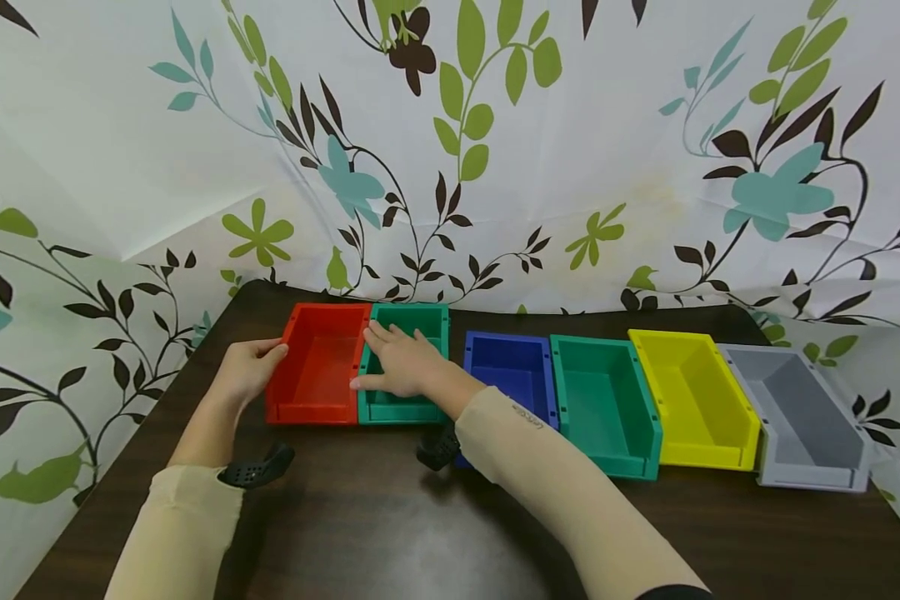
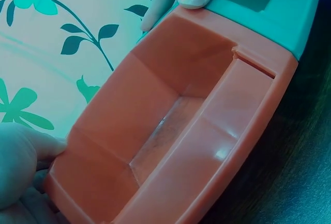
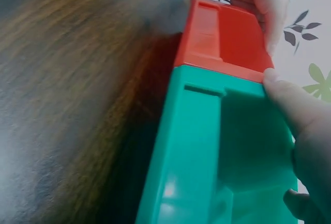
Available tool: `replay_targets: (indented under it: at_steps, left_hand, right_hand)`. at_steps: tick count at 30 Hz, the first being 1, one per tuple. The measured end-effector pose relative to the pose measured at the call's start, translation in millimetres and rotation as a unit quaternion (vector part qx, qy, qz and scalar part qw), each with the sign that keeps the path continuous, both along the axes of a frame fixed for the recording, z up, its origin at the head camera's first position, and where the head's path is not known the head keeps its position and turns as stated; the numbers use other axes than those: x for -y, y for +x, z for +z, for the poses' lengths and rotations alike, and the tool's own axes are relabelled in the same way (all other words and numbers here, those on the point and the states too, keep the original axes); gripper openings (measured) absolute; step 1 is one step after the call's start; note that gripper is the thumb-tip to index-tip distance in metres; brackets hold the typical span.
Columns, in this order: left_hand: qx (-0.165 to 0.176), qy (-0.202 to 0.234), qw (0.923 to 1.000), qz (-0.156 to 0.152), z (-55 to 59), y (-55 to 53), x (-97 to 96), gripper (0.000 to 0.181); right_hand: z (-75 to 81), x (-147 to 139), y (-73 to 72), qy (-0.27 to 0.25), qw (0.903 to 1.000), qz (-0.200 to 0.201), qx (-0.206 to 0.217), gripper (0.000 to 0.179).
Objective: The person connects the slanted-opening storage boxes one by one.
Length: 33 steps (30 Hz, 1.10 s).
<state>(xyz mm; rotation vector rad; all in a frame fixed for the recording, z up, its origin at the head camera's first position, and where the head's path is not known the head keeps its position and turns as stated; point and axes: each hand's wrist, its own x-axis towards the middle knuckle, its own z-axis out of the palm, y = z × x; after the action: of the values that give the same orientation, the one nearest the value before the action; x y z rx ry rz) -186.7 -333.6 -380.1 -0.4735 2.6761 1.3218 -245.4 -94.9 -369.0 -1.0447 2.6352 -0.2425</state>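
My left hand [image 1: 246, 371] is at the left side of a red plastic bin [image 1: 322, 367]. Its thumb and curled fingers pinch the bin's side wall, as the left wrist view shows. Over the smaller green bin [image 1: 401, 411], just right of the red one, my right hand [image 1: 405, 360] stretches with fingers spread. Its thumb [image 3: 282, 92] touches the rim where the red and green bins meet side by side. In the head view, this hand hides part of the green bin's inside.
To the right stand a blue bin [image 1: 508, 360], partly behind my right sleeve, a larger green bin [image 1: 603, 400], a yellow bin [image 1: 693, 400] and a grey bin [image 1: 810, 417]. All rest on a dark wooden table [image 1: 360, 517], with a leaf-patterned cloth [image 1: 495, 208] behind.
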Motion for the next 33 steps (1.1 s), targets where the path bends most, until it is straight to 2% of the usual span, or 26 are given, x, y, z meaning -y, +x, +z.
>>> replay_targets:
  at_steps: [6,9,11,17,22,24,26,30,33]
  left_hand:
    - [-0.015,-0.015,0.9997,0.008,-3.3,-1.6,-6.9,0.053]
    - [-0.033,-0.053,0.998,0.01,-4.1,-2.3,-11.2,0.051]
    - [-0.058,-0.093,0.9939,0.012,-4.1,-2.5,-14.0,0.049]
    - [-0.151,-0.187,0.9706,0.008,-0.6,-0.6,-30.3,0.045]
    - [-0.222,-0.231,0.9468,-0.031,4.6,1.2,-51.9,0.043]
    - [-0.232,-0.237,0.9419,-0.051,6.0,1.3,-60.4,0.043]
    - [-0.224,-0.234,0.9432,-0.072,7.4,1.5,-68.6,0.044]
    - [-0.191,-0.207,0.9542,-0.102,7.1,0.3,-81.6,0.048]
    - [-0.168,-0.178,0.9631,-0.111,4.5,-1.9,-87.7,0.051]
  right_hand:
    - [-4.6,-7.1,3.4,-0.011,0.9997,0.01,-0.021,0.082]
    - [-3.4,-13.7,5.6,-0.02,0.9991,0.026,-0.028,0.078]
    - [-2.2,-18.8,7.6,-0.028,0.9982,0.04,-0.035,0.074]
    - [-1.2,-37.1,14.0,-0.048,0.9932,0.073,-0.077,0.06]
    - [-0.7,-55.5,17.6,-0.07,0.988,0.089,-0.105,0.052]
    - [0.6,-63.8,18.7,-0.076,0.9865,0.09,-0.113,0.05]
    - [2.2,-72.9,19.4,-0.078,0.9859,0.088,-0.119,0.049]
    - [7.8,-94.0,20.4,-0.076,0.9872,0.078,-0.117,0.048]
    - [10.8,-111.2,19.8,-0.075,0.9891,0.065,-0.109,0.048]
